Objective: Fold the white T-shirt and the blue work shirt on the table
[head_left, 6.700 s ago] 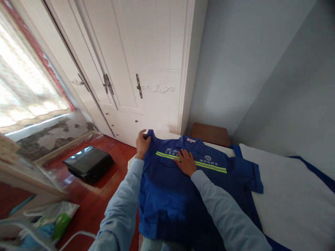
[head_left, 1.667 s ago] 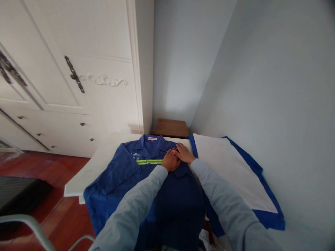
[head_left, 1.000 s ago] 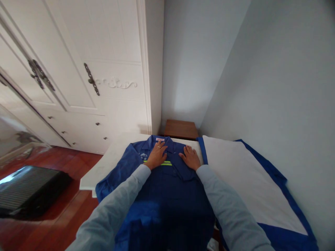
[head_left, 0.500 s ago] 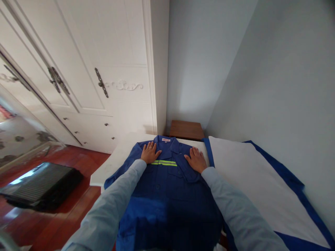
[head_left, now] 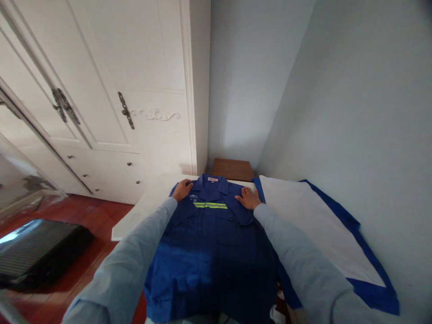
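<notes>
A blue work shirt (head_left: 209, 243) with a yellow reflective stripe lies front-up on a white table (head_left: 141, 211), collar away from me. My left hand (head_left: 182, 189) rests flat on the shirt's left shoulder, fingers stretched out. At the right shoulder my right hand (head_left: 248, 198) lies flat too, fingers spread. Neither hand holds anything. Both sleeves of the shirt are tucked out of sight.
A white cloth with a blue border (head_left: 313, 229) is spread to the right against the grey wall. A brown wooden stand (head_left: 232, 169) sits behind the table. A white wardrobe (head_left: 111, 90) fills the left, and a black case (head_left: 37, 247) lies on the red floor.
My hands have slid apart from the middle of the shirt's chest out to its two shoulders. The left sleeve that hung off the table edge is no longer showing.
</notes>
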Tool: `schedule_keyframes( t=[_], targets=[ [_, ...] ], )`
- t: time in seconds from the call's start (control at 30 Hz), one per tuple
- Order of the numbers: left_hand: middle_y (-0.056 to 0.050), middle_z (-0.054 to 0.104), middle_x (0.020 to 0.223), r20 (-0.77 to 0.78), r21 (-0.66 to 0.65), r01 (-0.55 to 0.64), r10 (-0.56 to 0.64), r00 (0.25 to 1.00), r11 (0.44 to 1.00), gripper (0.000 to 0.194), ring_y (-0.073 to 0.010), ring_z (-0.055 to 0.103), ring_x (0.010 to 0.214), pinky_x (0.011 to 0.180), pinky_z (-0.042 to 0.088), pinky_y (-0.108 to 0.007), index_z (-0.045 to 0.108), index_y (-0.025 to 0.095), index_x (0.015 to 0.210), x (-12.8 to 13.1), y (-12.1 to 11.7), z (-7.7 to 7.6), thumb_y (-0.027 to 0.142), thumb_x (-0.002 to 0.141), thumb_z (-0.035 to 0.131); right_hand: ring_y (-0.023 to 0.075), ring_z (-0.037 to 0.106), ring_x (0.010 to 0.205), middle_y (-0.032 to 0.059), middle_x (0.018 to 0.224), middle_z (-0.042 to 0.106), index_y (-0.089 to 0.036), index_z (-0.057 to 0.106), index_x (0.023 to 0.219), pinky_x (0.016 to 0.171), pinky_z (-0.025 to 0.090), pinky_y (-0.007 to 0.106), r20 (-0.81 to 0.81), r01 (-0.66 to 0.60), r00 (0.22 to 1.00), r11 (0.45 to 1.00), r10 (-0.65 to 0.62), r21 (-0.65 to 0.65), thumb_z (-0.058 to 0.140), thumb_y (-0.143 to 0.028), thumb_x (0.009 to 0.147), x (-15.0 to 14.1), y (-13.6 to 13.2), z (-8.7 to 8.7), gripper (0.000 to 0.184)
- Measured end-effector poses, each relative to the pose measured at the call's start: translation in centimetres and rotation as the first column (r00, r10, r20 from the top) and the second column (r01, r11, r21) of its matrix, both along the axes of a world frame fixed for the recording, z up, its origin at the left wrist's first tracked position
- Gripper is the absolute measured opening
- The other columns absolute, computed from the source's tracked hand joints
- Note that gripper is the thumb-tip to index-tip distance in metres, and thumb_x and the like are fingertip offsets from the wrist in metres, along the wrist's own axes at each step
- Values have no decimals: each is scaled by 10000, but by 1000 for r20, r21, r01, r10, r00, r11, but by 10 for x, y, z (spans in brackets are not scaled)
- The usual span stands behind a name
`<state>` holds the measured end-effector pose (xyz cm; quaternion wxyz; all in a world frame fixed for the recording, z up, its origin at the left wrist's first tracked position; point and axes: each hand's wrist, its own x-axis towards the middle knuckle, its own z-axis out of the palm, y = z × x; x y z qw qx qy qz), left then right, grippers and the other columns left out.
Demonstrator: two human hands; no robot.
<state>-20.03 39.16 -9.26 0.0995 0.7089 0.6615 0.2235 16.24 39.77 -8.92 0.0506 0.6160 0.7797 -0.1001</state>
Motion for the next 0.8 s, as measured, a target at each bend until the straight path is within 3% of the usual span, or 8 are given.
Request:
schedule_keyframes(
  t=[0.13,0.23,0.3,0.53,0.8],
  targets=[
    [-141,643,1359,-44,42,15,-13,999,999,480,-304,532,1341,1159,402,-416,641,139,1271,-19,-21,-4,369,903,437,331,135,1545,207,1654,173,-29,231,1579,1225,110,595,-23,-112,993,993,113,27,222,-593,1013,-23,-19,7,800],
    [-137,552,1470,-82,16,63,-62,995,998,514,-307,409,1449,1220,321,-449,619,148,1312,-28,-34,-12,406,888,487,294,104,1554,166,1666,165,-98,241,1591,1241,55,551,-65,-295,951,950,302,106,223,-619,1005,-49,-32,11,785],
    [-143,508,1509,-106,-18,80,-81,991,997,542,-311,383,1466,1226,303,-481,607,147,1332,-31,-39,-17,445,896,487,289,97,1556,163,1666,168,-115,255,1590,1243,41,541,-81,-344,932,931,355,118,227,-629,1001,-61,-32,10,783],
    [-159,419,1569,-171,-48,71,-78,982,996,622,-297,356,1481,1241,260,-475,518,121,1432,-38,-40,-26,502,954,399,318,155,1543,172,1663,178,-110,239,1595,1221,149,578,-67,-186,980,982,188,35,217,-628,1004,-52,-7,-8,786],
    [-152,363,1604,-177,-72,72,-84,981,995,690,-296,293,1510,1266,190,-462,441,99,1492,-38,-40,-26,534,968,330,271,152,1547,115,1667,201,-135,264,1592,1246,119,512,-108,-165,979,981,176,106,238,-609,1014,-42,-10,-18,748]
  ],
)
